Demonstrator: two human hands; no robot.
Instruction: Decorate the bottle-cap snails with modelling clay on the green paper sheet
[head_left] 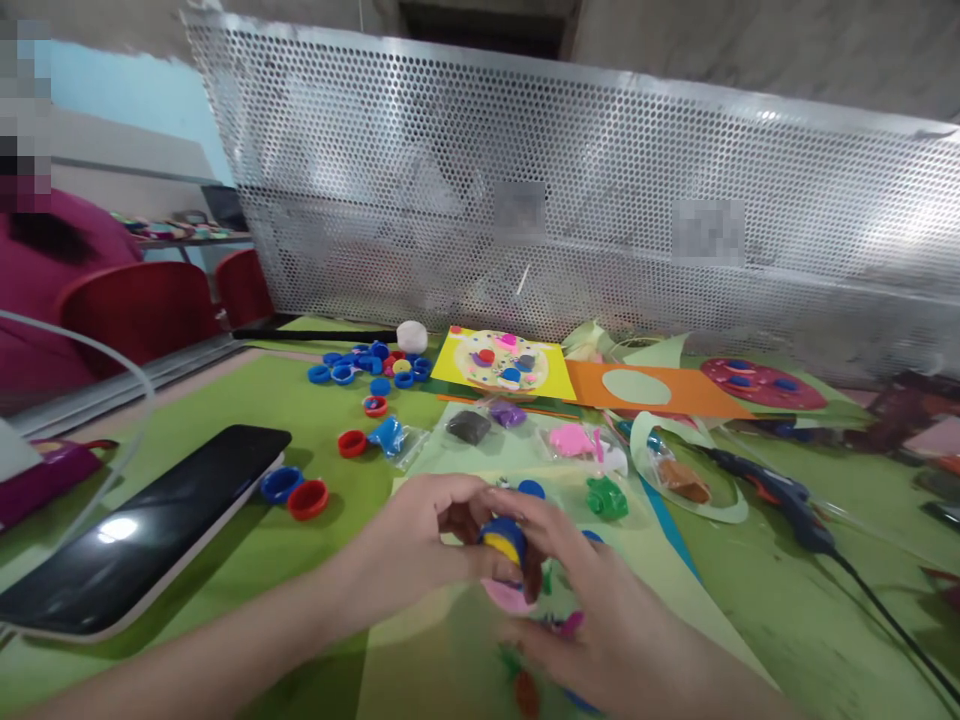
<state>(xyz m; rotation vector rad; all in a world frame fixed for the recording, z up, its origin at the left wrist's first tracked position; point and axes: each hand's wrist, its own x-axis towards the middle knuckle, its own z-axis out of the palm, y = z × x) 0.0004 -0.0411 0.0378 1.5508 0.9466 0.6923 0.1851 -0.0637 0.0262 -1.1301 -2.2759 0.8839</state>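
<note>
Between my fingers is a blue bottle cap (500, 527) with yellow modelling clay (502, 547) in it, held just above a pale paper sheet. My left hand (420, 540) grips the cap from the left, thumb along its near side. The fingers of my right hand (592, 590) curl over it from the right and hide part of it. Below the hands lie a pink piece (508, 597), an orange clay carrot shape (526, 692) with green at its top, and another blue cap (531, 489). Green clay (606, 497) rests just beyond my right hand.
Left are a large black phone (172, 520), a red cap (308, 498) and a pile of blue caps (367, 360). Bagged clay (469, 427) and a decorated yellow card (442, 375) lie ahead. A glue gun (780, 495) with a cord is right. A perforated metal panel (450, 150) stands behind.
</note>
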